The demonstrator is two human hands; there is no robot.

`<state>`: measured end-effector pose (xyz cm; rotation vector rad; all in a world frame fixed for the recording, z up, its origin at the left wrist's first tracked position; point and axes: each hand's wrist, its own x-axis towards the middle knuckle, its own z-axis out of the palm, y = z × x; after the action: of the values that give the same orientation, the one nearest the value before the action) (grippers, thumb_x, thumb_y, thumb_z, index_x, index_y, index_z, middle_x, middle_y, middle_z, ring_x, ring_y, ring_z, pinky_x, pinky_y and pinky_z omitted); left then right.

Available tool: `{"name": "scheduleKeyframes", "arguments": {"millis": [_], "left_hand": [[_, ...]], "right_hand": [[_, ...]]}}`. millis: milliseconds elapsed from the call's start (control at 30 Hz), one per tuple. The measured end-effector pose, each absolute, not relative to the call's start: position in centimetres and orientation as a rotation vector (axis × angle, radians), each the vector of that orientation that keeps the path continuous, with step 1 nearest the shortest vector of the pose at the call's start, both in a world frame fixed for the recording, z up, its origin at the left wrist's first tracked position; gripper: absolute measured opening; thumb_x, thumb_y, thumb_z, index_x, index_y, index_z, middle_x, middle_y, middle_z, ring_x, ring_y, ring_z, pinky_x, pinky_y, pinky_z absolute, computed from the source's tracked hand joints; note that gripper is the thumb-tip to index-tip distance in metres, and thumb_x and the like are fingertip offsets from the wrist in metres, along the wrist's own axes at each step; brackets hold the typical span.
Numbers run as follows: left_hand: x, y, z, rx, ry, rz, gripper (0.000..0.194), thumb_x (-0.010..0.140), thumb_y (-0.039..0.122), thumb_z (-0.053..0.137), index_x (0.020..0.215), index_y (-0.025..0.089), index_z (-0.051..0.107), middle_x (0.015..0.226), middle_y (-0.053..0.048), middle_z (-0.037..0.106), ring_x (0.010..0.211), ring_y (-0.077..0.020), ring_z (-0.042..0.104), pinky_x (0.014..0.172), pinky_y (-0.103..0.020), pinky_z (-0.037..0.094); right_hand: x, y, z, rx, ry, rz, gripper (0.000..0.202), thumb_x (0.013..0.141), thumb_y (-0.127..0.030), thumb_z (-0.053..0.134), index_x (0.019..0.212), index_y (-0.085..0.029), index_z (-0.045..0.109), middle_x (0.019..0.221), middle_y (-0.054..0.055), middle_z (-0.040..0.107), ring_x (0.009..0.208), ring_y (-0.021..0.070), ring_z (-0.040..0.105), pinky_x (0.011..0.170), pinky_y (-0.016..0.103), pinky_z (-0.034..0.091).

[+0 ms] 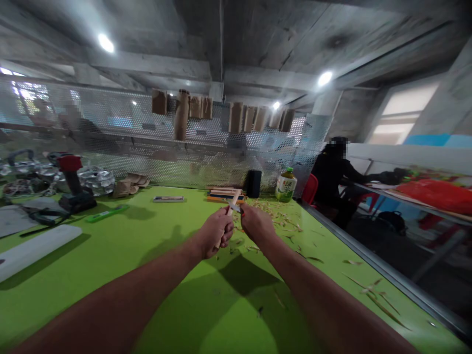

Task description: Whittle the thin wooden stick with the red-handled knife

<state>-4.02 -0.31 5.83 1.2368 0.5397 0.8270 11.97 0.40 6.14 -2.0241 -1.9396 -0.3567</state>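
Observation:
My left hand (216,232) is closed around a thin light wooden stick (235,197), which slants up and away from me above the green table (158,305). A small knife blade (234,207) lies against the stick just beyond the left fingers. Its handle is mostly hidden in my right hand (257,223), which is closed on it close beside the left one. Curled wood shavings (291,223) are scattered on the table under and to the right of my hands.
Behind the hands stand stacked sticks (223,191), a black box (253,183) and a green-capped bottle (285,186). At left are a cordless drill (72,182), a green cutter (107,213) and a white bar (37,250). A person (334,172) sits beyond the right edge.

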Motion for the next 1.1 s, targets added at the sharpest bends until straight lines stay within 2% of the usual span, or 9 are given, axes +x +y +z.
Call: {"name": "scheduleKeyframes", "arguments": {"millis": [167,500,633,733,833,900,967,1033,1100], "left_hand": [[-3.7,-1.5,6.2,1.263,0.507,0.775,0.054,0.08,0.021,0.047,0.133,0.024,0.038,0.059,0.009,0.037,0.037,-0.0033,0.026,0.035,-0.014,0.021],[-3.9,-0.7,5.8,1.278,0.514,0.795,0.054,0.082,0.023,0.047,0.135,0.023,0.038,0.061,0.009,0.038,0.038,-0.0034,0.025,0.035,-0.014,0.021],[-3.9,-1.6,5.7,1.258,0.493,0.77,0.059,0.084,0.024,0.047,0.141,0.024,0.033,0.061,0.008,0.04,0.039,-0.0043,0.029,0.035,-0.014,0.024],[-3.6,-2.8,5.9,1.268,0.439,0.708,0.063,0.085,0.025,0.049,0.144,0.024,0.029,0.059,0.009,0.04,0.038,-0.0038,0.029,0.036,-0.014,0.024],[-3.4,-3.2,6.2,1.228,0.44,0.701,0.059,0.085,0.024,0.048,0.142,0.022,0.03,0.058,0.009,0.04,0.036,-0.0034,0.029,0.036,-0.014,0.026],[-3.5,-2.7,6.3,1.212,0.488,0.726,0.049,0.084,0.022,0.046,0.132,0.019,0.039,0.06,0.008,0.043,0.036,-0.0035,0.032,0.036,-0.014,0.031],[-3.6,-1.7,6.1,1.207,0.522,0.767,0.032,0.084,0.023,0.045,0.115,0.016,0.047,0.066,0.005,0.047,0.037,-0.0033,0.034,0.035,-0.015,0.034],[-3.8,-0.9,5.6,1.212,0.511,0.767,0.019,0.085,0.026,0.044,0.1,0.016,0.05,0.069,0.004,0.049,0.037,-0.0028,0.033,0.033,-0.015,0.036],[-3.9,-0.5,5.1,1.236,0.453,0.703,0.016,0.086,0.03,0.043,0.094,0.016,0.049,0.068,0.004,0.049,0.036,-0.003,0.033,0.033,-0.016,0.038]], "right_hand": [[13.8,1.2,6.6,-2.091,-1.781,-0.409,0.028,0.091,-0.023,0.039,0.103,-0.022,0.064,0.088,0.008,0.07,0.079,0.0188,0.063,0.064,0.025,0.035],[12.9,1.1,6.1,-1.983,-1.885,-0.426,0.027,0.09,-0.024,0.041,0.099,-0.021,0.066,0.087,0.009,0.07,0.077,0.019,0.063,0.065,0.025,0.035],[15.0,2.1,6.3,-2.048,-1.75,-0.398,0.031,0.092,-0.025,0.037,0.105,-0.021,0.065,0.092,0.011,0.07,0.082,0.0199,0.063,0.069,0.026,0.037],[18.3,3.0,6.2,-2.189,-1.531,-0.237,0.032,0.089,-0.022,0.037,0.104,-0.02,0.066,0.093,0.012,0.069,0.08,0.0212,0.063,0.066,0.027,0.038],[20.6,3.6,5.9,-2.089,-1.396,-0.105,0.028,0.086,-0.026,0.044,0.097,-0.017,0.067,0.086,0.011,0.068,0.074,0.0192,0.061,0.06,0.025,0.038],[20.4,3.7,5.6,-1.865,-1.287,0.06,0.027,0.083,-0.032,0.048,0.096,-0.017,0.066,0.071,0.006,0.064,0.06,0.0156,0.055,0.053,0.024,0.037],[19.0,3.4,5.4,-1.554,-1.216,0.364,0.033,0.081,-0.042,0.052,0.1,-0.018,0.062,0.06,-0.002,0.055,0.047,0.0115,0.044,0.045,0.022,0.033],[17.2,2.7,5.4,-1.257,-1.206,0.715,0.044,0.077,-0.053,0.055,0.106,-0.02,0.058,0.057,-0.007,0.048,0.04,0.0083,0.035,0.039,0.02,0.029],[15.7,1.9,5.5,-1.057,-1.239,0.958,0.05,0.072,-0.057,0.061,0.108,-0.022,0.056,0.057,-0.009,0.046,0.038,0.0064,0.032,0.037,0.018,0.029]]}}
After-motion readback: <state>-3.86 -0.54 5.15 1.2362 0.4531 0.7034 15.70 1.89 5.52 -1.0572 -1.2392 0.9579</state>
